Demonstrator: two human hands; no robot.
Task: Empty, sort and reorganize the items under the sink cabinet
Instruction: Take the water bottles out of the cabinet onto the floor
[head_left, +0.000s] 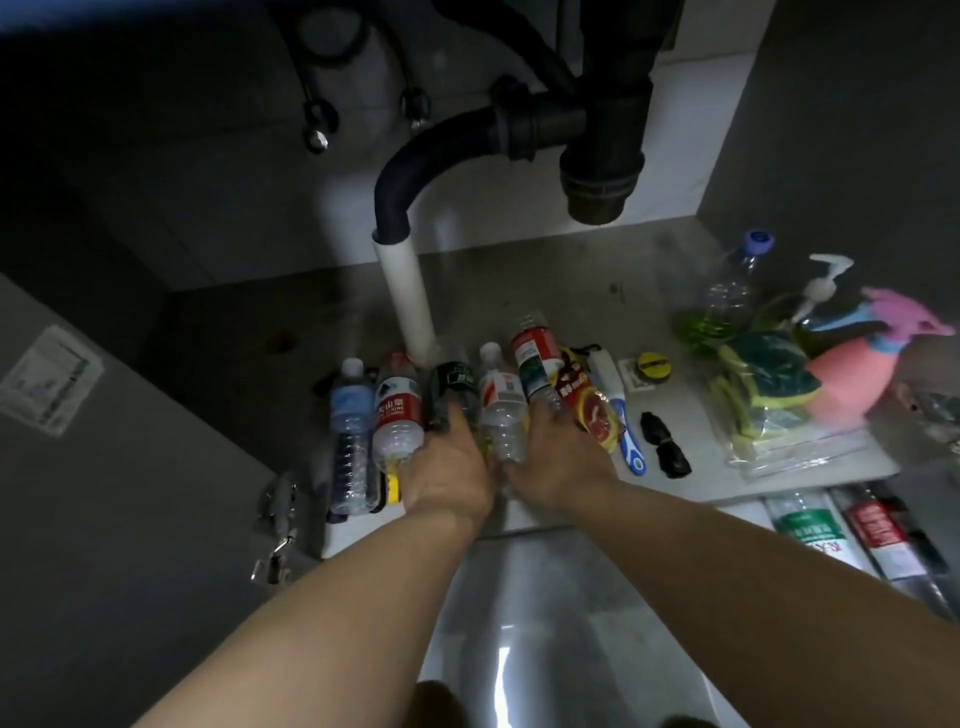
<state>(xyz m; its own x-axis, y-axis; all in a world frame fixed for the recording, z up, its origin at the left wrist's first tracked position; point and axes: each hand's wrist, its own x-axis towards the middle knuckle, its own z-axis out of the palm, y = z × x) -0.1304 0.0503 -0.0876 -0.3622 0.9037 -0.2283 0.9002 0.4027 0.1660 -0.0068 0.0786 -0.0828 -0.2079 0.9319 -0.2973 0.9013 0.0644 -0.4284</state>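
Bottles (397, 415) lie in a row by the front edge of the cabinet floor (519, 280). The left hand (447, 467) grips the dark bottle (452, 384). The right hand (561, 467) grips the red bottle (532, 353), which tips up. There is open floor behind the row, around the white pipe (405, 291). The right side is crowded.

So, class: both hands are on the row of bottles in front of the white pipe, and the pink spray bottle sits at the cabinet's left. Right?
Not quite. The head view shows the pink spray bottle at the right of the cabinet, not the left. Otherwise correct: left hand and right hand are on the row of bottles in front of the white pipe.
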